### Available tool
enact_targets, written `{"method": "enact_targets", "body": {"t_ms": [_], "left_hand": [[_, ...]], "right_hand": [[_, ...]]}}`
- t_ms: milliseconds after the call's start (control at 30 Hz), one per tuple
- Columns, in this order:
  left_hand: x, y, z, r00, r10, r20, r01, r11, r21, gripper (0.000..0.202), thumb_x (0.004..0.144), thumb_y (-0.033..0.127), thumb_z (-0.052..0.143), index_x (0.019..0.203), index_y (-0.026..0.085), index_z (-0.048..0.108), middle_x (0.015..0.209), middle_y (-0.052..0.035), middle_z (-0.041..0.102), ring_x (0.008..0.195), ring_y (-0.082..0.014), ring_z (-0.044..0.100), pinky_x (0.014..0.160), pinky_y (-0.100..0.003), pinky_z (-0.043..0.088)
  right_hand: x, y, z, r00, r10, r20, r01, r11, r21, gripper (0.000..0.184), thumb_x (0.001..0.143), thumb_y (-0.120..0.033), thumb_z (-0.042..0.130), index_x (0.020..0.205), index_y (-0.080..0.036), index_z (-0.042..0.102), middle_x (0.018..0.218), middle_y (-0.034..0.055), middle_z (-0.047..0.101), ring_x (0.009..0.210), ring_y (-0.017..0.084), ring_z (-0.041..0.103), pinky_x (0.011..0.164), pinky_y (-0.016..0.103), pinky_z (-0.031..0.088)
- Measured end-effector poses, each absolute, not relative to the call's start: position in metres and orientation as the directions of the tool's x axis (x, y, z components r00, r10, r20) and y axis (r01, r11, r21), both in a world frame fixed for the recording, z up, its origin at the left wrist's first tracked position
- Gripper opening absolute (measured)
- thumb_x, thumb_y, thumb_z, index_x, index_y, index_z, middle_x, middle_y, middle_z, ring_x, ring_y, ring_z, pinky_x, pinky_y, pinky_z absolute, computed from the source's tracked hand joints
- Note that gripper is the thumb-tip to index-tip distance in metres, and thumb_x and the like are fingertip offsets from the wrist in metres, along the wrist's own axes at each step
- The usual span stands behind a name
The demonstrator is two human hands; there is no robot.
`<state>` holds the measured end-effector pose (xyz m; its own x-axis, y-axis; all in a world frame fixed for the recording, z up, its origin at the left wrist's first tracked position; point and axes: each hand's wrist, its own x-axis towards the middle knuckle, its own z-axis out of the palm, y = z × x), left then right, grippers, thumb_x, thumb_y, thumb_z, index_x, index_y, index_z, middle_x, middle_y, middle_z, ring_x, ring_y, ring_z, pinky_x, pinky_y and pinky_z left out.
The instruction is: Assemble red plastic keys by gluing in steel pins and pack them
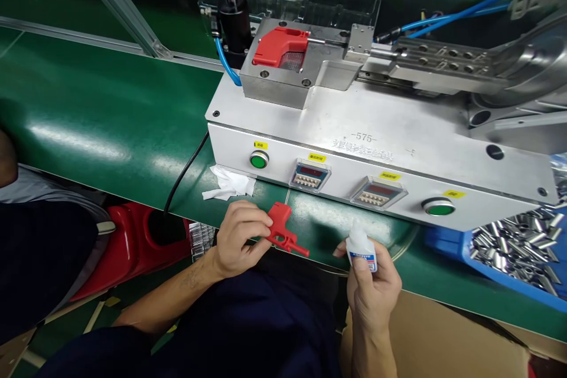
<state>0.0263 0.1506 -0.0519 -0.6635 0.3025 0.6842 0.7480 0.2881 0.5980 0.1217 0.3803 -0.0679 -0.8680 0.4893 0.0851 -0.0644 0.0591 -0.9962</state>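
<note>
Pinched between the thumb and fingers of my left hand (244,235) is a red plastic pistol-shaped part (280,225), its thin tip pointing right. My right hand (373,283) is wrapped round a small white glue bottle (361,247) with a blue and red label, held upright with the thumb across its front. Both hands are over the front edge of the green bench, apart from each other. Behind them, a similar red plastic part (280,47) lies in the metal fixture (277,91) on the machine, with a metal rod reaching its right end.
The white machine box (381,153) has green buttons (259,159) and timer displays (310,175). A crumpled white tissue (229,183) lies at its left front. At right, a blue bin (456,248) holds many metal tubes. A person sits at far left near a red stool (128,242).
</note>
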Motion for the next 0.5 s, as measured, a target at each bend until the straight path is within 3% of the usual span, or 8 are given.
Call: {"method": "enact_targets", "body": {"t_ms": [67,133,233,367,500], "left_hand": [[0.03,0.153,-0.055,-0.822,0.269,0.502,0.555,0.18,0.812,0.014,0.098,0.013,0.072,0.103,0.021,0.061,0.098,-0.0022,0.069,0.089,-0.0161,0.066,0.082,-0.029,0.057],[0.034,0.155,-0.057,-0.941,0.255,0.221,0.24,0.047,0.97,0.01,0.103,0.025,0.07,0.103,0.021,0.061,0.098,-0.0024,0.068,0.084,-0.0141,0.066,0.076,-0.025,0.056],[0.038,0.156,-0.059,-0.947,0.298,-0.12,-0.154,-0.094,0.984,0.025,0.102,0.043,0.074,0.104,0.021,0.063,0.094,-0.0016,0.07,0.076,-0.0118,0.063,0.069,-0.021,0.053],[0.039,0.159,-0.06,-0.916,0.304,-0.263,-0.31,-0.118,0.943,0.043,0.094,0.056,0.08,0.11,0.019,0.066,0.091,-0.0025,0.071,0.074,-0.0126,0.061,0.064,-0.02,0.049],[0.043,0.161,-0.06,-0.905,0.314,-0.287,-0.318,-0.053,0.946,0.04,0.095,0.055,0.079,0.107,0.019,0.068,0.093,-0.0036,0.069,0.071,-0.0125,0.061,0.06,-0.02,0.047]], "right_hand": [[0.121,0.38,-0.067,-0.867,0.492,0.081,-0.064,0.051,-0.997,0.032,0.094,-0.052,0.078,0.105,-0.022,0.078,0.075,0.0024,0.072,0.063,0.017,0.067,0.062,0.03,0.058],[0.119,0.38,-0.066,-0.865,0.495,0.077,-0.065,0.042,-0.997,0.033,0.093,-0.053,0.079,0.103,-0.022,0.077,0.073,0.0018,0.07,0.062,0.017,0.066,0.061,0.03,0.057],[0.118,0.379,-0.064,-0.867,0.494,0.064,-0.062,0.021,-0.998,0.035,0.092,-0.055,0.08,0.101,-0.021,0.078,0.072,0.0014,0.069,0.061,0.018,0.065,0.06,0.031,0.056],[0.119,0.376,-0.065,-0.897,0.44,0.034,-0.062,-0.049,-0.997,0.032,0.095,-0.053,0.078,0.106,-0.023,0.078,0.074,0.0012,0.069,0.063,0.017,0.065,0.062,0.031,0.056],[0.117,0.367,-0.065,-0.937,0.349,0.026,-0.05,-0.06,-0.997,0.029,0.095,-0.052,0.078,0.105,-0.024,0.08,0.106,0.0086,0.074,0.091,0.023,0.071,0.076,0.034,0.058]]}}
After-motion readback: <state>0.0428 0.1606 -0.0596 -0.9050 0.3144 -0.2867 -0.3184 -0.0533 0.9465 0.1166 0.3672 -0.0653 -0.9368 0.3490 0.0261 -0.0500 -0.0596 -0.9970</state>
